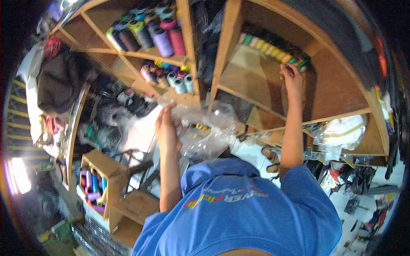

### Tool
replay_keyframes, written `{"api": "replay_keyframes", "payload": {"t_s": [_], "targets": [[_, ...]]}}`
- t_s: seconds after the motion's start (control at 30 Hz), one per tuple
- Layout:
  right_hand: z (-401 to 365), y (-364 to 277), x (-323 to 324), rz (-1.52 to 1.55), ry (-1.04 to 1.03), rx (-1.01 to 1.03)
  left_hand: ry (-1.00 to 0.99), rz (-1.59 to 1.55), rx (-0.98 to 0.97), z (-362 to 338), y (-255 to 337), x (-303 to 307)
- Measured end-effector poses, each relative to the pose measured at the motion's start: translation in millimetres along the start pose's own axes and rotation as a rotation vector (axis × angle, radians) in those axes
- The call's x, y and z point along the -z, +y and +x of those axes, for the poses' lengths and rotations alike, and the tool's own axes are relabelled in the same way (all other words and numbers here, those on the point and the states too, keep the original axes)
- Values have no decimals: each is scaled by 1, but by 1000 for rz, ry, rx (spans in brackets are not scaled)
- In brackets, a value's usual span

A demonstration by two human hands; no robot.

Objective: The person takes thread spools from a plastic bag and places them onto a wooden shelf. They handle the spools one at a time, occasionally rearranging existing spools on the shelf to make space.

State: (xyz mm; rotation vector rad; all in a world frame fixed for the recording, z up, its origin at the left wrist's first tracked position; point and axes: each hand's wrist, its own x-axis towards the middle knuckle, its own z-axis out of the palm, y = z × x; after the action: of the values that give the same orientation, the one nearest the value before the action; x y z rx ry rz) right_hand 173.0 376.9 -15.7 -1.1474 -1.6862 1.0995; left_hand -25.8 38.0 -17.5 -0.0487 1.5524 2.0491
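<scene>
My left hand (167,128) is closed on the edge of a crumpled clear plastic bag (207,132), which spreads out to its right. Small yellow shapes show through the bag, too blurred to name. My right hand (292,81) reaches into a wooden shelf compartment, at the near end of a row of small thread spools (271,50) in yellow, green and pale colours. Its fingers are bent in a pinch beside the last green spools. Whatever is between the fingertips is hidden.
Large thread cones (163,42) crowd the upper left shelf, and smaller cones (179,82) stand below. A wooden box of coloured spools (95,183) is at lower left. A wrapped white bundle (344,132) lies on a lower right shelf. Wooden dividers (226,47) frame the compartments.
</scene>
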Motion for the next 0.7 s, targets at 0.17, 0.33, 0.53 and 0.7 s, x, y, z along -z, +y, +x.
{"api": "replay_keyframes", "payload": {"t_s": [0.17,0.33,0.53,0.7], "targets": [[-135,-59,-67,-21,-1238,147,-126,-48,82,-6,12,0],[-192,2,-178,-305,-1505,352,-198,-30,93,-18,24,-14],[-227,84,-247,-358,-1581,376,-245,-45,97,-20,33,-15],[-247,98,-252,-275,-1448,273,-181,-31,90,-22,32,-9]]}}
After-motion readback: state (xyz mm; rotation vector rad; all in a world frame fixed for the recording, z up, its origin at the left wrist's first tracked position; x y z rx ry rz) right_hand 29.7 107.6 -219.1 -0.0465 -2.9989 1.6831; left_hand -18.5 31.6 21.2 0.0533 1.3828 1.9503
